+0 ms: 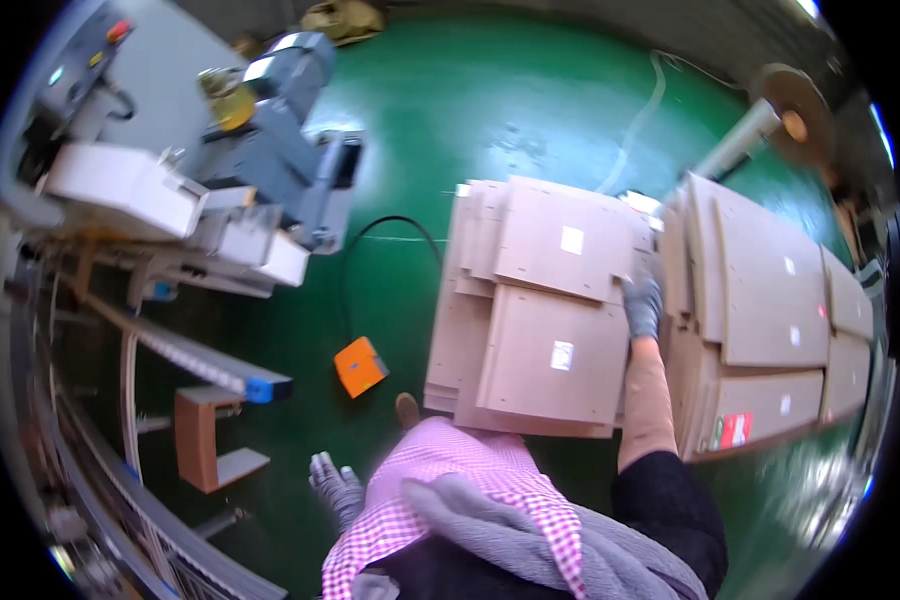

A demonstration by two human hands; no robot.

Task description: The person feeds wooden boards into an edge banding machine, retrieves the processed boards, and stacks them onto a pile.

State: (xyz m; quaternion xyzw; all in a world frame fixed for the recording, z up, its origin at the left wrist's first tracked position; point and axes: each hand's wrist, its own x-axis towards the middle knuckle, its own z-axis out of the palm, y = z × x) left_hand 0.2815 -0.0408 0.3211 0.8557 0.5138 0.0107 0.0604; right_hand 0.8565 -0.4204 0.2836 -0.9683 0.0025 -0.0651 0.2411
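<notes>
My right hand (642, 300), in a grey glove, reaches to the right edge of a stack of light-brown flat boards (553, 350) bearing white labels; its fingers are blurred at that edge, so I cannot tell whether they grip a board. A second stack of similar boards (770, 300) stands just right of that hand. Low at my left side, my left hand (337, 490), also gloved, hangs open with fingers apart, beside my pink checked apron (430, 460) and holding nothing.
A grey machine (280, 130) and rail frame (170, 350) fill the left side. An orange box (361, 366) with a black cable lies on the green floor (450, 100). A brown bracket (195, 440) sits lower left. A post with a round disc (740, 135) stands back right.
</notes>
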